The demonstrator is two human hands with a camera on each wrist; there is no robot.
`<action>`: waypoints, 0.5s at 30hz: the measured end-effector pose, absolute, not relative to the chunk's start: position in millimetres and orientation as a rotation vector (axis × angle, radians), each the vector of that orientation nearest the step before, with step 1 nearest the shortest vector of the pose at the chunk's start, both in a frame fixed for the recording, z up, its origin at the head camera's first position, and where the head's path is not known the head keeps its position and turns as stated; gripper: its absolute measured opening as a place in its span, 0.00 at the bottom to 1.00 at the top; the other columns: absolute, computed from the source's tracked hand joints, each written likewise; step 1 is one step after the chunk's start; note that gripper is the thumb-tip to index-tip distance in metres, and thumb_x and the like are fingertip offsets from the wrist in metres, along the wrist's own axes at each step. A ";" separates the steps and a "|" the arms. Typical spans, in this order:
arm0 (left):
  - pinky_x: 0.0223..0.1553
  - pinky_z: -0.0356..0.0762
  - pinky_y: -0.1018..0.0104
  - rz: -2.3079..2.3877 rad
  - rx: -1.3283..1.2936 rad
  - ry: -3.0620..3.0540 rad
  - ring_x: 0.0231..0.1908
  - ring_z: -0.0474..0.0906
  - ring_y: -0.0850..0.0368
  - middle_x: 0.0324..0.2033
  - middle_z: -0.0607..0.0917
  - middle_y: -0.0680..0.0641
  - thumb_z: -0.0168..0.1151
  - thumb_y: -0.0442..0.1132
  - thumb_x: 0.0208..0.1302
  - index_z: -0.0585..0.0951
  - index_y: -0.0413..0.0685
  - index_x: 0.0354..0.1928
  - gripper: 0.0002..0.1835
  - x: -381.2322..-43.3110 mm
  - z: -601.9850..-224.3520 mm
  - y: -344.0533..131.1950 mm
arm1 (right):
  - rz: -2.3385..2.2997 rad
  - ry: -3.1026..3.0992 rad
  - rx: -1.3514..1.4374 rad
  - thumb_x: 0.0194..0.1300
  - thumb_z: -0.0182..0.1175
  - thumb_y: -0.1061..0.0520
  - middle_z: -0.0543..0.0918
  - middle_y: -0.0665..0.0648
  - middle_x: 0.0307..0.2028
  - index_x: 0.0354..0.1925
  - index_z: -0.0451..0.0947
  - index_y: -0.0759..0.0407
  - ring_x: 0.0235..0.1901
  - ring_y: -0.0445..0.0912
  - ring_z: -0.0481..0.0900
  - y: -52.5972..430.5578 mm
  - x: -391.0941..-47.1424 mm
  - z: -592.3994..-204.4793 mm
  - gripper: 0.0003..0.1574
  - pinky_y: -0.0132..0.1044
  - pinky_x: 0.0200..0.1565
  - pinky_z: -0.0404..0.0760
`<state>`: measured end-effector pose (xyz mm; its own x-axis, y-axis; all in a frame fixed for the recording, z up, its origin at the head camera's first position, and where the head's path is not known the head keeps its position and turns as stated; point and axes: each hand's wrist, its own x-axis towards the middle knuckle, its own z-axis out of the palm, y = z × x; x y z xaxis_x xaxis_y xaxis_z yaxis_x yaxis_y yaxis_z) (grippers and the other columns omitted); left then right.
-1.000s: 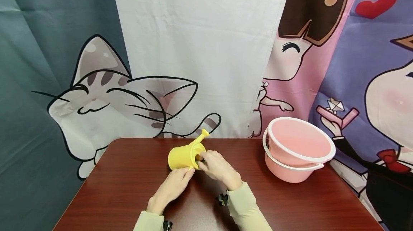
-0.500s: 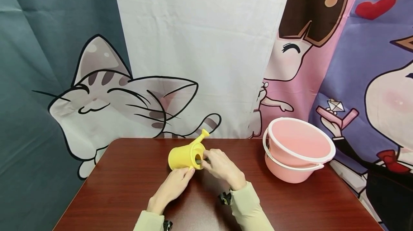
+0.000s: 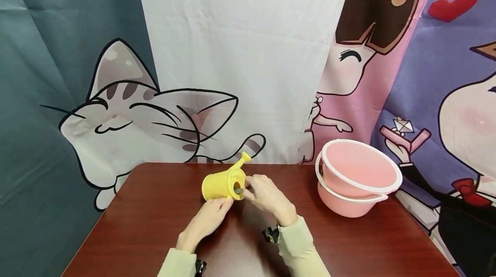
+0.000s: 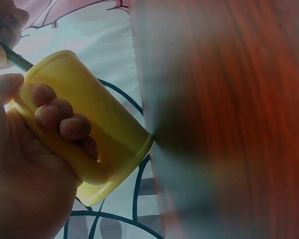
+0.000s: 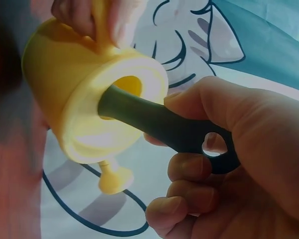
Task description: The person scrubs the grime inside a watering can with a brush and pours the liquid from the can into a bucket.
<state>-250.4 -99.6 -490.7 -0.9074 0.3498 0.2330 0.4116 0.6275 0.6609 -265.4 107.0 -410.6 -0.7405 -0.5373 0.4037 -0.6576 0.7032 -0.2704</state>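
Note:
A yellow toy watering can point(image 3: 218, 186) lies tipped over the table, its round opening facing right and its spout pointing up. My left hand point(image 3: 207, 221) grips the can's handle, the fingers curled through it in the left wrist view. My right hand point(image 3: 269, 199) pinches a dark green tool handle point(image 5: 154, 122) with a hole near its end. The handle's far end goes into the can's opening, so whatever it carries is hidden inside. In the left wrist view, a piece of the green handle point(image 4: 16, 59) shows beyond the can's rim.
Two pink buckets point(image 3: 348, 204) with white rims and handles stand nested at the right of the dark red-brown table point(image 3: 155, 208). Behind the table's back edge hangs a cartoon-printed curtain point(image 3: 240, 53).
My right hand has drawn back slightly to the right from the can, and more of the green handle shows at the opening. My left hand keeps its grip with little movement.

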 end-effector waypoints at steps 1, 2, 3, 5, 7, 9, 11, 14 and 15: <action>0.26 0.62 0.69 -1.152 -0.649 -2.761 0.20 0.57 0.66 0.17 0.60 0.59 0.44 0.56 0.76 0.68 0.55 0.21 0.24 -250.3 -490.8 -99.5 | 0.581 -2.621 0.933 0.56 0.63 0.59 0.74 0.50 0.21 0.25 0.74 0.50 0.24 0.42 0.69 107.4 -265.2 -410.5 0.08 0.35 0.29 0.70; 0.26 0.62 0.69 -1.154 -0.651 -2.763 0.20 0.57 0.66 0.17 0.61 0.59 0.44 0.56 0.76 0.68 0.55 0.21 0.24 -250.2 -491.1 -99.4 | 0.582 -2.622 0.932 0.56 0.63 0.59 0.74 0.51 0.20 0.24 0.74 0.50 0.24 0.42 0.69 107.6 -265.3 -410.8 0.08 0.34 0.29 0.70; 0.26 0.62 0.69 -1.155 -0.648 -2.770 0.19 0.57 0.66 0.17 0.61 0.59 0.44 0.56 0.76 0.68 0.55 0.20 0.24 -249.9 -491.4 -99.4 | 0.582 -2.625 0.933 0.55 0.63 0.59 0.74 0.51 0.20 0.24 0.74 0.50 0.24 0.42 0.69 107.5 -265.5 -411.2 0.08 0.34 0.29 0.70; 0.26 0.62 0.69 -1.151 -0.646 -2.772 0.20 0.57 0.66 0.17 0.61 0.59 0.44 0.56 0.77 0.68 0.55 0.20 0.24 -249.6 -491.3 -99.6 | 0.585 -2.627 0.938 0.56 0.63 0.60 0.74 0.51 0.20 0.24 0.73 0.50 0.24 0.41 0.68 106.8 -266.5 -412.1 0.09 0.34 0.29 0.69; 0.26 0.62 0.68 -1.136 -0.640 -2.777 0.20 0.57 0.66 0.17 0.61 0.59 0.44 0.55 0.77 0.68 0.55 0.21 0.24 -249.9 -491.0 -99.9 | 0.590 -2.625 0.954 0.56 0.63 0.60 0.74 0.51 0.20 0.24 0.73 0.50 0.24 0.42 0.68 105.6 -267.7 -413.6 0.09 0.34 0.29 0.69; 0.26 0.62 0.68 -1.123 -0.639 -2.782 0.20 0.58 0.66 0.17 0.61 0.59 0.44 0.54 0.77 0.68 0.56 0.21 0.23 -250.0 -490.2 -100.2 | 0.593 -2.625 0.961 0.56 0.63 0.60 0.73 0.50 0.20 0.23 0.72 0.51 0.24 0.42 0.68 104.5 -269.1 -415.8 0.10 0.33 0.29 0.69; 0.27 0.63 0.68 -1.114 -0.644 -2.784 0.20 0.58 0.66 0.17 0.61 0.59 0.44 0.54 0.77 0.69 0.56 0.21 0.23 -250.3 -489.1 -99.9 | 0.591 -2.622 0.955 0.55 0.63 0.61 0.70 0.48 0.19 0.23 0.71 0.51 0.23 0.42 0.67 103.8 -270.4 -418.1 0.11 0.33 0.28 0.68; 0.27 0.64 0.68 -1.107 -0.653 -2.781 0.20 0.58 0.66 0.17 0.61 0.59 0.44 0.54 0.77 0.69 0.56 0.21 0.23 -250.6 -489.0 -98.7 | 0.587 -2.622 0.947 0.54 0.63 0.62 0.66 0.47 0.19 0.22 0.69 0.52 0.23 0.42 0.67 102.7 -272.6 -422.9 0.12 0.34 0.28 0.68; 0.28 0.64 0.68 -1.106 -0.654 -2.780 0.20 0.59 0.66 0.17 0.61 0.59 0.44 0.54 0.77 0.69 0.56 0.21 0.23 -250.4 -489.3 -98.2 | 0.582 -2.622 0.947 0.54 0.62 0.62 0.65 0.46 0.19 0.21 0.69 0.53 0.23 0.43 0.66 102.2 -273.3 -424.8 0.12 0.34 0.28 0.68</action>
<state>-250.4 -98.2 -489.3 -0.9058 0.3585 0.2259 0.4157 0.6485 0.6377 -273.3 102.2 -424.8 -0.7409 -0.5401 0.3992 -0.6583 0.7018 -0.2722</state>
